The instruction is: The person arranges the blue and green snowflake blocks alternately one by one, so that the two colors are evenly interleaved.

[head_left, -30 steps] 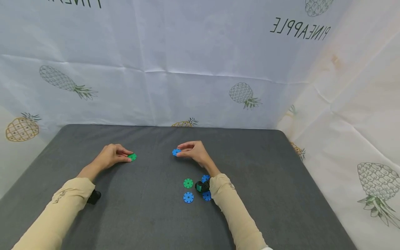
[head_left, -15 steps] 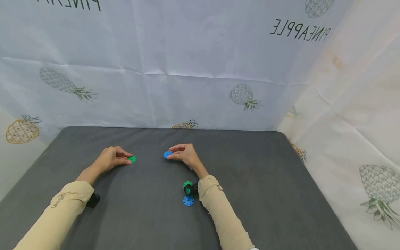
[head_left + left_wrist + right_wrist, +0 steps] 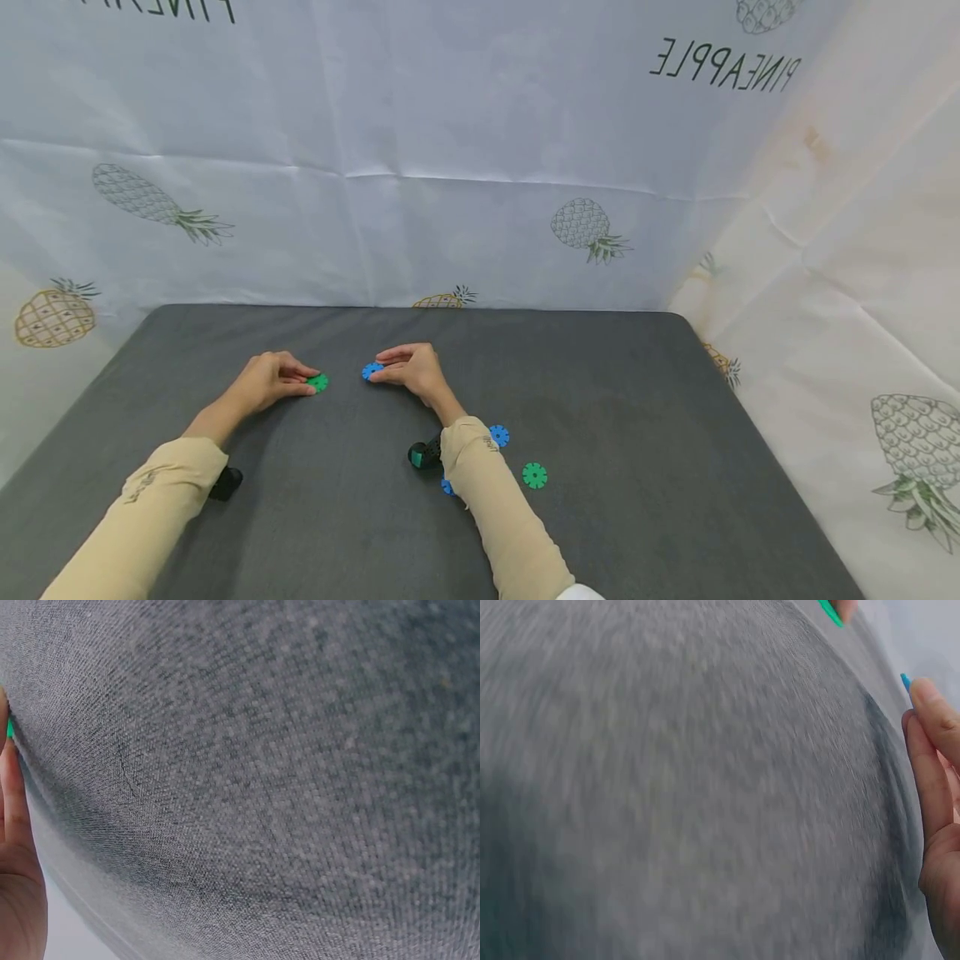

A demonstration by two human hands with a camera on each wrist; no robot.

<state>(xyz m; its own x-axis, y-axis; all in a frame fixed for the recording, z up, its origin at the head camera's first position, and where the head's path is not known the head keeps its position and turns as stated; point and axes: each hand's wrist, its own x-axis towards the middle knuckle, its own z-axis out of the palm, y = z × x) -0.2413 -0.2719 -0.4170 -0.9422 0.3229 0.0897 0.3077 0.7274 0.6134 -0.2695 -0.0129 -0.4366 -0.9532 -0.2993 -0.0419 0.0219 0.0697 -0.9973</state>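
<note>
Between thumb and fingers, my left hand (image 3: pixel 264 384) pinches a green notched disc (image 3: pixel 318 382) low over the grey table. My right hand (image 3: pixel 415 372) pinches a blue notched disc (image 3: pixel 371 372) by its edge, a short way right of the green one; the two discs are apart. In the right wrist view the blue disc (image 3: pixel 905 682) shows edge-on at the tips of the right hand (image 3: pixel 939 772), and the green disc (image 3: pixel 831 613) is at the top. The left wrist view shows only part of the left hand (image 3: pixel 16 855) and a sliver of green disc (image 3: pixel 10 729).
On the grey table (image 3: pixel 660 417), near the right sleeve, lie a blue disc (image 3: pixel 499 435), a green disc (image 3: pixel 535 476) and a partly covered blue disc (image 3: pixel 447 486). The right forearm hides some of the table. A pineapple-print cloth (image 3: pixel 450 233) hangs behind.
My right hand has moved left with the blue disc, closer to the green one. Its forearm has uncovered discs on its right and now covers others. My left hand has stayed almost still.
</note>
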